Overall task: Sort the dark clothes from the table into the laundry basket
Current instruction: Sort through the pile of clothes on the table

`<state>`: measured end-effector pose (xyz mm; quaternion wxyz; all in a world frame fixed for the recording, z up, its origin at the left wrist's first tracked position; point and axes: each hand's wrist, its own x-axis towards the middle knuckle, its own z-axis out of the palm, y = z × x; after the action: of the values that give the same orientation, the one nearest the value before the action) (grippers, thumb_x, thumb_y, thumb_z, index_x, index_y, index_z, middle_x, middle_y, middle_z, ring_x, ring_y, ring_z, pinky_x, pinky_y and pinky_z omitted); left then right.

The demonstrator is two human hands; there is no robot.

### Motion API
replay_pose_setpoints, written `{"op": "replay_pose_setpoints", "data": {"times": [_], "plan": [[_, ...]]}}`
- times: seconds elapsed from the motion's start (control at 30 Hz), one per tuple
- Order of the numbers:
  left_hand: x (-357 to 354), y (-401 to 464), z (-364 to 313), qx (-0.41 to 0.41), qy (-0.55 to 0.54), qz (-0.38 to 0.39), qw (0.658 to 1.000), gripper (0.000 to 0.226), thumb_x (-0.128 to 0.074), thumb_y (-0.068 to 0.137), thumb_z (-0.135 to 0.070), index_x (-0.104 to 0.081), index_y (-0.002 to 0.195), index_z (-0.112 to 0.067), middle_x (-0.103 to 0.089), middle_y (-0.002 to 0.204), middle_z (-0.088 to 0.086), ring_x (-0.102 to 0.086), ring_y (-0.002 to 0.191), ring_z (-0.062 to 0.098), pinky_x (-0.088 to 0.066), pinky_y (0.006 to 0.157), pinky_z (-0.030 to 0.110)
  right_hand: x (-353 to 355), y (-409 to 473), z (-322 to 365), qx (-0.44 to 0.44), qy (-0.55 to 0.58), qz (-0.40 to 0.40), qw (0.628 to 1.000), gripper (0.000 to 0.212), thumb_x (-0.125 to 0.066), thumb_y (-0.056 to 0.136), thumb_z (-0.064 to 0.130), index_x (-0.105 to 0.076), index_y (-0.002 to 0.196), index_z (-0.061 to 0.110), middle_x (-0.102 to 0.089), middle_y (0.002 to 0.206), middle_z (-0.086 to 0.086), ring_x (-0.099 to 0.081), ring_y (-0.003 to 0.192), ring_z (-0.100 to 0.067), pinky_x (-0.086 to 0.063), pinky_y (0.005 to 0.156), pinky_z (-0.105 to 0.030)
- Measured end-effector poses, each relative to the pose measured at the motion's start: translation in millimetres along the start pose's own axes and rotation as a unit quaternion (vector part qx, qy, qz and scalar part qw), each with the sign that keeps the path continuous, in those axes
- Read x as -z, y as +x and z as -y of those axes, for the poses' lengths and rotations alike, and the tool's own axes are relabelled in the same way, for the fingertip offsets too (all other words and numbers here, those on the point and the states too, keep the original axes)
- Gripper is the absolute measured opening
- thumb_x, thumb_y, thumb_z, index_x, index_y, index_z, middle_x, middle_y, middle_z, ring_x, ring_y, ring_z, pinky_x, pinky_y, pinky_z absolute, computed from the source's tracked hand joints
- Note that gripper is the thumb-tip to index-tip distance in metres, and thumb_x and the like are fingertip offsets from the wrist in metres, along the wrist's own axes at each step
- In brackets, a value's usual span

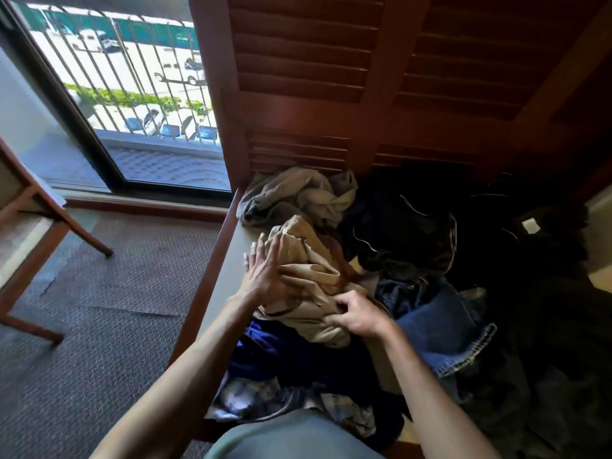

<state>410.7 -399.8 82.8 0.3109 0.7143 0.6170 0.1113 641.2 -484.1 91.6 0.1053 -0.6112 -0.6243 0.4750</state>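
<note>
- To the left of the beige garment [308,279], a wooden chair [29,226] stands on the patterned carpet [109,309], well apart from the clothes.
- The bare strip of tabletop [228,270] runs just left of the beige garment.
- The left hand [265,276] lies against the beige garment's left side, fingers straight and spread, pressing rather than gripping.
- The beige garment itself is a light piece, bunched on top of the pile.
- The right hand [357,314] pinches a fold at the beige garment's near right edge, fingers curled on the cloth.
- Under and nearer than the beige garment lies a dark blue garment [281,352]; right of it, the jeans [443,326]; farther right, black clothes [414,226].
- No laundry basket is in view.
- Judged step: clearing the light piece aside to reach the darks. The next move likely calls for pushing it leftward, then gripping a dark item.
</note>
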Motion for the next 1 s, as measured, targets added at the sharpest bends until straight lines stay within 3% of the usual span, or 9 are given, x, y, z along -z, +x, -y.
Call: {"op": "replay_pose_setpoints", "data": {"times": [0.17, 0.33, 0.4, 0.5, 0.6, 0.67, 0.77, 0.87, 1.0], "plan": [[-13.7, 14.5, -7.5, 0.005, -0.115, 0.027, 0.993, 0.126, -0.084, 0.05, -0.067, -0.023, 0.157, -0.035, -0.052, 0.147, 0.007, -0.05, 0.135, 0.029, -0.043, 0.108, 0.037, 17.2, -5.4, -25.5, -0.045, 0.077, -0.144, 0.986, 0.064, -0.087, 0.074, 0.038, -0.062, 0.128, 0.013, -0.061, 0.13, 0.0, -0.058, 0.121, -0.014, -0.042, 0.1, -0.022], [-24.9, -8.7, -23.6, 0.001, -0.127, -0.009, 0.992, 0.072, -0.081, 0.071, -0.042, -0.059, 0.138, -0.032, -0.073, 0.119, 0.003, -0.066, 0.112, 0.022, -0.05, 0.09, 0.027, 6.2, 3.2, -21.5, -0.06, 0.148, -0.202, 0.966, 0.117, -0.093, 0.056, 0.056, -0.035, 0.151, 0.021, -0.046, 0.144, 0.007, -0.044, 0.133, -0.005, -0.036, 0.114, -0.028], [-30.9, -25.5, -33.9, -0.007, -0.183, -0.005, 0.983, 0.054, -0.079, 0.073, -0.034, -0.067, 0.126, -0.034, -0.075, 0.108, -0.001, -0.069, 0.104, 0.016, -0.051, 0.085, 0.023, -9.5, 9.5, -22.9, -0.032, 0.195, -0.187, 0.962, 0.113, -0.097, 0.059, 0.041, -0.035, 0.149, 0.016, -0.056, 0.139, 0.005, -0.055, 0.123, 0.006, -0.044, 0.106, -0.018], [-38.7, -43.9, -38.5, 0.012, -0.327, 0.054, 0.944, 0.05, -0.069, 0.068, -0.032, -0.071, 0.118, -0.034, -0.077, 0.106, -0.002, -0.071, 0.104, 0.018, -0.055, 0.093, 0.029, -25.5, 10.9, -16.3, 0.021, 0.253, -0.196, 0.947, 0.084, -0.089, 0.071, 0.004, -0.043, 0.141, 0.01, -0.062, 0.127, 0.006, -0.062, 0.112, 0.009, -0.047, 0.092, -0.009], [-37.0, -51.2, -39.0, 0.003, -0.408, 0.09, 0.908, 0.044, -0.065, 0.078, -0.028, -0.07, 0.122, -0.031, -0.076, 0.113, 0.002, -0.068, 0.11, 0.017, -0.053, 0.092, 0.025, -26.4, 13.1, -17.6, 0.022, 0.271, -0.234, 0.933, 0.056, -0.091, 0.07, 0.015, -0.063, 0.119, 0.019, -0.071, 0.112, 0.004, -0.069, 0.101, 0.0, -0.054, 0.091, -0.024], [-34.7, -47.8, -37.4, -0.01, -0.36, 0.068, 0.931, 0.047, -0.064, 0.079, -0.03, -0.068, 0.126, -0.029, -0.067, 0.129, -0.002, -0.06, 0.123, 0.015, -0.047, 0.1, 0.022, -27.8, 15.2, -17.5, 0.005, 0.228, -0.279, 0.933, 0.045, -0.091, 0.064, 0.035, -0.069, 0.102, 0.024, -0.073, 0.101, 0.001, -0.07, 0.096, -0.01, -0.055, 0.093, -0.038], [-32.7, -34.3, -24.1, 0.015, -0.05, 0.026, 0.998, 0.064, -0.064, 0.08, -0.058, -0.049, 0.141, -0.048, -0.023, 0.163, 0.006, -0.021, 0.15, 0.033, -0.019, 0.123, 0.048, -37.7, 11.0, -14.4, 0.006, 0.17, -0.286, 0.943, 0.035, -0.087, 0.076, 0.036, -0.072, 0.097, 0.012, -0.069, 0.092, 0.007, -0.064, 0.091, 0.0, -0.049, 0.088, -0.027], [-31.8, -29.6, -7.0, 0.112, 0.004, 0.077, 0.991, 0.085, -0.065, 0.079, -0.072, -0.024, 0.151, -0.056, 0.018, 0.167, 0.012, 0.002, 0.153, 0.045, -0.004, 0.122, 0.057, -44.3, 1.9, -11.1, -0.029, 0.118, -0.234, 0.965, 0.064, -0.079, 0.078, 0.055, -0.064, 0.128, 0.017, -0.053, 0.142, -0.01, -0.044, 0.138, -0.021, -0.031, 0.111, -0.023], [-34.1, -27.2, -0.3, 0.11, -0.112, 0.063, 0.986, 0.096, -0.083, 0.073, -0.049, -0.033, 0.154, -0.041, -0.015, 0.164, 0.02, -0.03, 0.148, 0.037, -0.03, 0.12, 0.04, -48.0, -2.7, -9.7, -0.041, 0.103, -0.123, 0.986, 0.125, -0.085, 0.06, 0.066, -0.017, 0.159, 0.031, 0.002, 0.168, -0.002, 0.0, 0.155, -0.016, -0.009, 0.121, -0.027]]}}
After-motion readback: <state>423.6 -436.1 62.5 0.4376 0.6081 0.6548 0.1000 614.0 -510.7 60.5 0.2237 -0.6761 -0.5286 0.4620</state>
